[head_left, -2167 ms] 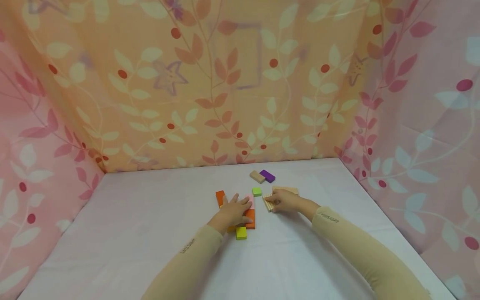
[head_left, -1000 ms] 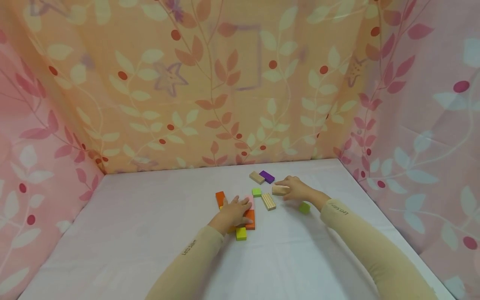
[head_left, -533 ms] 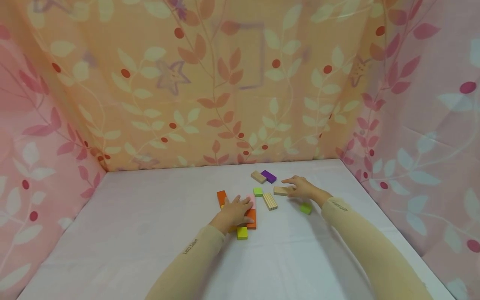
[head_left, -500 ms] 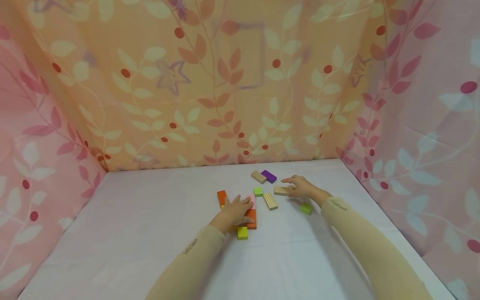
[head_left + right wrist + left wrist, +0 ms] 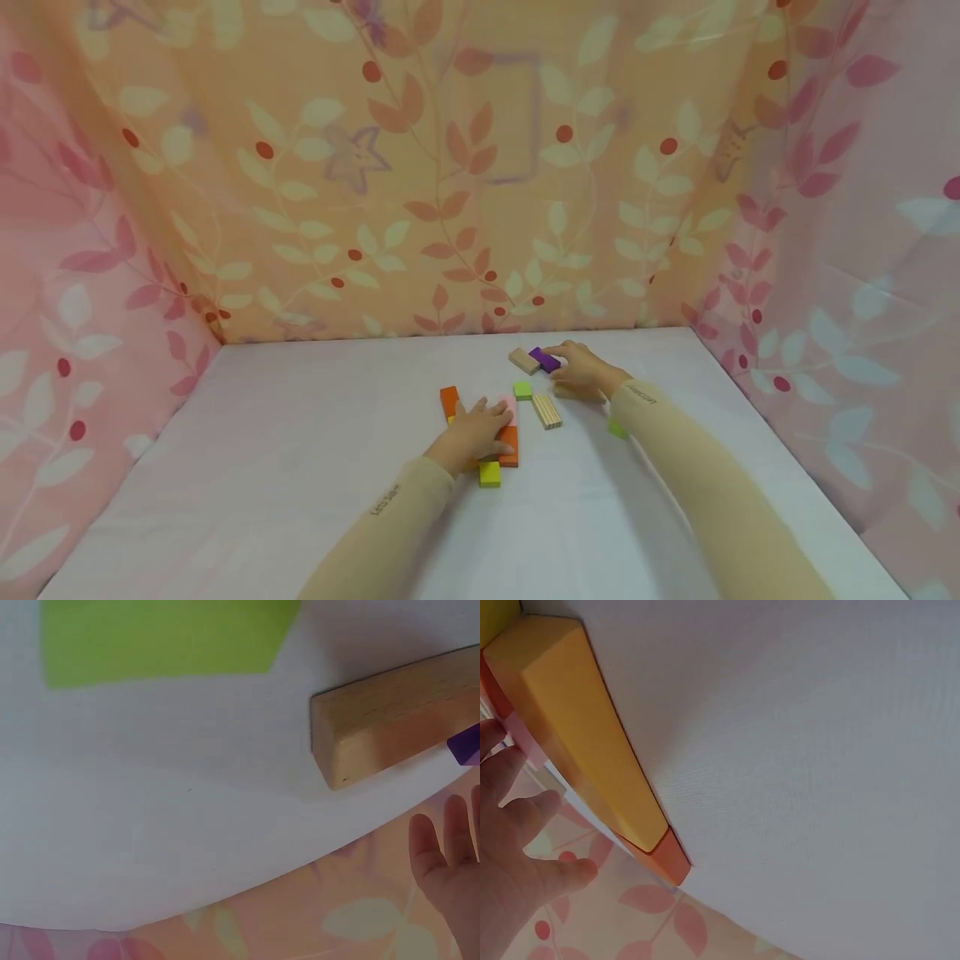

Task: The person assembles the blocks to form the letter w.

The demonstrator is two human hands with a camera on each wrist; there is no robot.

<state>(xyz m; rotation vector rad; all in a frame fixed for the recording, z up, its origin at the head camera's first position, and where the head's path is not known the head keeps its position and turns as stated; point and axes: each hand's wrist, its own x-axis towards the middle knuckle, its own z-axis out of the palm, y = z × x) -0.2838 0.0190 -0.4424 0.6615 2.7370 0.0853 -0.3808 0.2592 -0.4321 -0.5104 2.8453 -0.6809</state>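
My left hand rests with spread fingers over a group of coloured wooden blocks. Around it show an orange-red block, a pink block, another orange block and a yellow block. A long amber block lies beside the hand in the left wrist view. My right hand reaches across a plain wooden block, its extended fingertips at the purple block. In the right wrist view its fingers look straight, near the purple block.
A plain wooden block lies against the purple one. A small light green block and a ridged wooden block lie between the hands. Another green block is partly hidden by the right sleeve. Patterned curtains enclose the white table.
My right hand has left the ridged block, passed over the plain wooden block, and moved away and left to the purple block. The left hand stays on its blocks; the head view shifts slightly.
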